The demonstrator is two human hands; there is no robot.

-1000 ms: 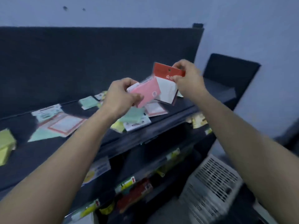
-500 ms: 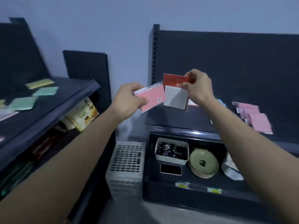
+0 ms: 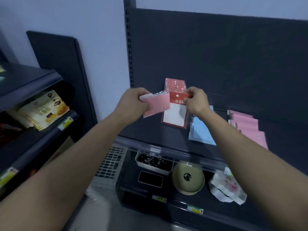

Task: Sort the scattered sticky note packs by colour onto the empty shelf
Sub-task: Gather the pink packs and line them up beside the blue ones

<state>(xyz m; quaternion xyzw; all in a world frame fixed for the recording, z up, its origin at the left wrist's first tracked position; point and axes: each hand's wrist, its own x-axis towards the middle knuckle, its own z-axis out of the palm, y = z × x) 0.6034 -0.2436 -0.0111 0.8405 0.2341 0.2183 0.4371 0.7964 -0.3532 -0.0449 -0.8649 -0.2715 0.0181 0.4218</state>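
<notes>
The shelf [image 3: 150, 130] is bare along its left end and front edge, so there's room to set something down there. Just above that patch the left hand [image 3: 133, 100] grips a pink pack [image 3: 157, 105] and the right hand [image 3: 197, 100] pinches a red-topped pack [image 3: 175, 115], crowding the air. Further right a blue pile [image 3: 202, 132] and a pink pile [image 3: 246, 125] take up the surface. A red pack [image 3: 175, 84] sits at the rear by the back panel [image 3: 216, 55], which closes that side. A slotted post [image 3: 129, 47] bounds the left corner. Underneath, a tray [image 3: 153, 161] and a round dish [image 3: 188, 179] fill the lower level.
</notes>
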